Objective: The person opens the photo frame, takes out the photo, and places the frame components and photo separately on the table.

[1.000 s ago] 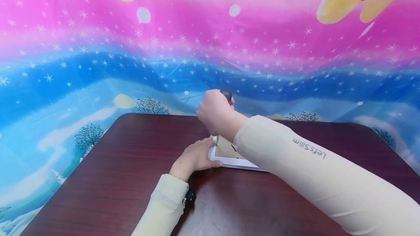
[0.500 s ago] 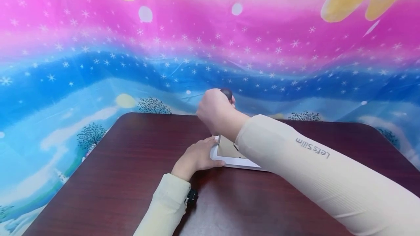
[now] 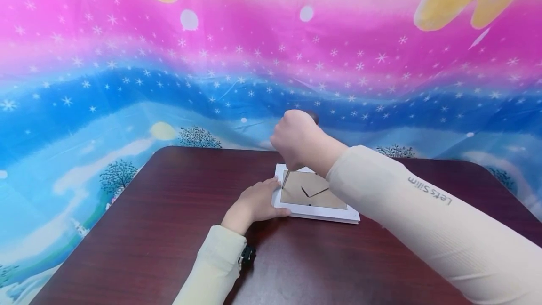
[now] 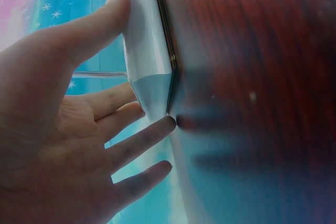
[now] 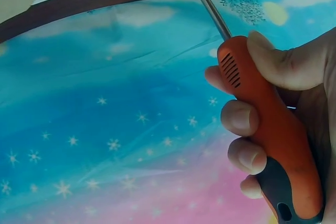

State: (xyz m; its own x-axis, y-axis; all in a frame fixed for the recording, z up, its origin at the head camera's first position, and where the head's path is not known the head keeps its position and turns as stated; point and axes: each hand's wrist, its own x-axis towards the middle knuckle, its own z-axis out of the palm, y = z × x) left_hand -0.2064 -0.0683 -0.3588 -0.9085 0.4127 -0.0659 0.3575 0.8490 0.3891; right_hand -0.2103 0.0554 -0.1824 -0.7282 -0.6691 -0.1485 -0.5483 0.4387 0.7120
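Note:
A white picture frame (image 3: 326, 214) lies with its brown backing board (image 3: 296, 197) facing up on the table. My left hand (image 3: 253, 203) rests against its left end, thumb on the near side and fingers spread fairly straight; the left wrist view shows the thumb (image 4: 100, 27) touching the white frame edge (image 4: 144, 35). Above the board, my right hand (image 3: 296, 136) grips a screwdriver (image 5: 273, 114) with an orange and black handle, fingers wrapped round it. Its metal shaft (image 3: 286, 179) slants down to the board's left edge. The right forearm hides the frame's far right part.
The dark reddish-brown table (image 3: 203, 178) extends around the frame on all sides. Behind its far edge hangs a colourful cloth backdrop (image 3: 254, 60) with snowflakes. A black band (image 3: 246, 254) sits at the left wrist.
My right hand has shifted right and slightly up, tilting the screwdriver while its lower end stays near the board's left edge. More of the frame shows. The left hand stays in place.

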